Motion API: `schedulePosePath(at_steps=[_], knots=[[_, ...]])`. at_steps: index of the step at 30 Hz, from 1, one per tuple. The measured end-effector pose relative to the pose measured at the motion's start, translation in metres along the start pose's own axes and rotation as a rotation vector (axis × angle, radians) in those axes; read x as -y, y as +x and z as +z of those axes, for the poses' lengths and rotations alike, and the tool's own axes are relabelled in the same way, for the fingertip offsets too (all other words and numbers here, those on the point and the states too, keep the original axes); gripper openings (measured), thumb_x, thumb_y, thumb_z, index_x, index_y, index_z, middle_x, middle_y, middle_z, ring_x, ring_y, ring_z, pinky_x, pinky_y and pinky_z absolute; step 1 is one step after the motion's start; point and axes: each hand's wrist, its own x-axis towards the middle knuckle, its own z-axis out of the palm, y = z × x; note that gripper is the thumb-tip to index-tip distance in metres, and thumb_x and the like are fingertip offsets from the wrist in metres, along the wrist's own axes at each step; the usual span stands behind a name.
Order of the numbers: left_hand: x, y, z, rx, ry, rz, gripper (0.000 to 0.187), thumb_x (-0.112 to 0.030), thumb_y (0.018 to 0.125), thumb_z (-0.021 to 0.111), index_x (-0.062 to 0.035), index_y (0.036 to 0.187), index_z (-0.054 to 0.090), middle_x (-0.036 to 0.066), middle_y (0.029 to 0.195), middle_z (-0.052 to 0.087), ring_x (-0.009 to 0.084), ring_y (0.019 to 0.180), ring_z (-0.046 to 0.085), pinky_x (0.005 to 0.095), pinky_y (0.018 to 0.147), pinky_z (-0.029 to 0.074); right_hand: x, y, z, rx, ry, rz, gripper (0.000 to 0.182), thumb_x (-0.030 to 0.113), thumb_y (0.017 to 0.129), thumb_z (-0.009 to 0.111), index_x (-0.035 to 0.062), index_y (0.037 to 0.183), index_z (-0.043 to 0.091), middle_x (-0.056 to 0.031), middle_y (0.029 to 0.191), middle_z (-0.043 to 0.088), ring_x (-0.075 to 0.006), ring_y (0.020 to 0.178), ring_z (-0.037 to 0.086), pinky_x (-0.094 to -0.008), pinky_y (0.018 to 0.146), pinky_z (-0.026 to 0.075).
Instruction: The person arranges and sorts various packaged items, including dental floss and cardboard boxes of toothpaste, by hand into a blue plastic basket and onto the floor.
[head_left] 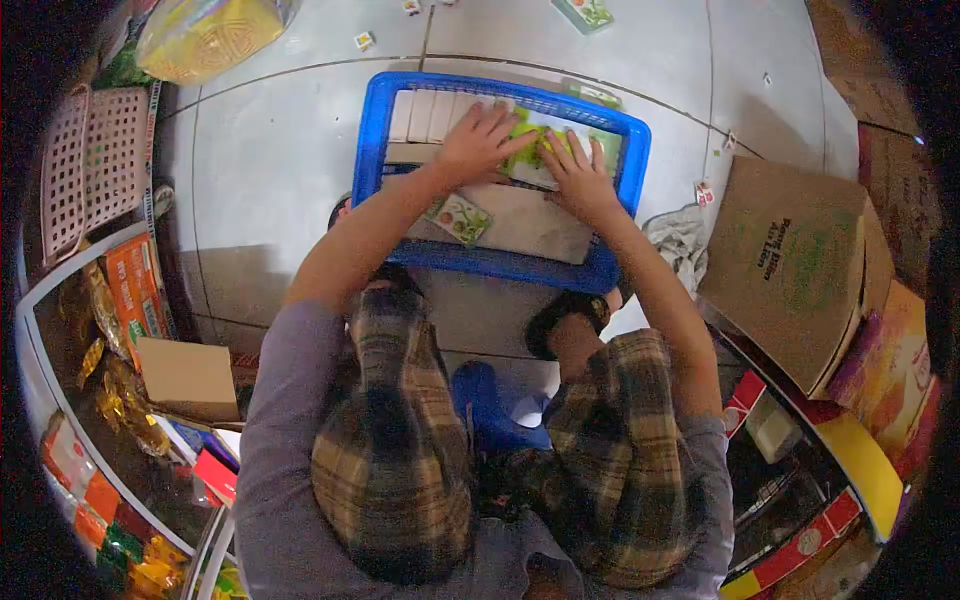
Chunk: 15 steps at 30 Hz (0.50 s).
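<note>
A blue plastic basket (372, 135) stands on the floor in front of my knees. White boxes (425, 115) fill its far left side in a row. Green-and-white packs (525, 150) lie to their right. My left hand (480, 145) rests flat where the two meet, fingers spread. On the right, my right hand (580, 175) also has its fingers apart, its fingertips touching the green-and-white packs. A loose green pack with a printed picture (460, 218) lies tilted near the basket's front, on a pale surface. What is under my palms is hidden.
A brown carton (785, 270) and a crumpled grey cloth (680, 245) are to the right. A pink basket (95, 165) and a glass-sided case with goods (120, 340) line the left. Another green pack (583, 14) and small scraps (364, 41) lie on the tiles beyond.
</note>
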Motion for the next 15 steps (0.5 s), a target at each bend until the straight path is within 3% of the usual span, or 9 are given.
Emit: schedulePosePath(at_steps=[1,2,5,7,9,10,12,15], knots=[[0.000,0.000,0.001,0.023,-0.024,0.032,0.077,-0.052,0.053,0.055,-0.0227,0.118,0.024,0.007,0.113,0.034,0.0239,0.110,0.025,0.0457,0.085,0.024,-0.001,0.001,-0.002,0.017,0.032,0.032,0.061,0.027,0.064,0.052,0.0156,0.118,0.026,-0.0050,0.125,0.017,-0.0262,0.114,0.019,-0.0502,0.088,0.017],[0.002,0.000,0.002,0.044,-0.048,0.065,0.076,-0.053,0.053,0.054,-0.0247,0.117,0.024,0.005,0.113,0.034,0.0237,0.110,0.025,0.0483,0.085,0.024,-0.002,0.001,-0.001,-0.004,-0.094,0.011,0.082,0.042,0.054,0.059,0.0122,0.120,0.020,-0.0049,0.126,0.016,-0.0254,0.115,0.017,-0.0490,0.087,0.020],[0.003,-0.004,-0.008,-0.070,-0.067,0.093,0.075,-0.054,0.054,0.053,-0.0241,0.117,0.024,0.004,0.113,0.035,0.0230,0.110,0.025,0.0501,0.083,0.024,0.001,-0.001,-0.014,0.047,-0.096,0.045,0.083,0.041,0.055,0.059,0.0116,0.120,0.019,-0.0051,0.126,0.015,-0.0256,0.115,0.017,-0.0503,0.087,0.019],[0.005,-0.011,-0.011,-0.070,-0.101,0.095,0.074,-0.055,0.055,0.052,-0.0226,0.117,0.026,0.004,0.113,0.034,0.0221,0.111,0.024,0.0518,0.084,0.021,0.007,0.002,-0.030,0.095,0.031,0.050,0.077,0.037,0.059,0.058,0.0093,0.120,0.020,-0.0072,0.126,0.016,-0.0275,0.114,0.018,-0.0453,0.088,0.021],[0.005,-0.024,-0.011,-0.156,-0.275,-0.086,0.073,-0.051,0.055,0.055,-0.0212,0.116,0.028,0.005,0.116,0.032,0.0224,0.112,0.023,0.0512,0.086,0.018,0.006,0.006,-0.021,0.061,0.406,0.025,0.066,0.031,0.067,0.055,0.0064,0.119,0.022,-0.0119,0.124,0.020,-0.0279,0.112,0.022,-0.0377,0.090,0.022],[0.007,-0.032,-0.015,-0.160,-0.279,-0.085,0.073,-0.051,0.055,0.055,-0.0212,0.116,0.028,0.005,0.116,0.032,0.0224,0.112,0.023,0.0512,0.086,0.018,0.008,0.010,-0.024,0.064,0.402,0.028,0.066,0.031,0.067,0.055,0.0064,0.119,0.022,-0.0119,0.124,0.020,-0.0279,0.112,0.022,-0.0377,0.090,0.022],[0.015,-0.051,-0.021,-0.099,-0.273,-0.143,0.072,-0.046,0.054,0.058,-0.0203,0.116,0.030,0.006,0.119,0.029,0.0234,0.113,0.021,0.0502,0.088,0.016,0.020,0.021,-0.029,0.000,1.056,0.177,0.057,0.026,0.073,0.048,0.0032,0.118,0.022,-0.0162,0.121,0.024,-0.0277,0.110,0.026,-0.0312,0.089,0.025],[0.024,-0.060,-0.009,-0.032,-0.222,-0.205,0.072,-0.042,0.054,0.059,-0.0205,0.116,0.030,0.006,0.121,0.026,0.0238,0.114,0.021,0.0493,0.088,0.017,0.035,0.049,-0.005,-0.156,1.108,0.328,0.056,0.027,0.075,0.045,0.0005,0.118,0.020,-0.0189,0.119,0.027,-0.0275,0.109,0.029,-0.0313,0.087,0.027]])
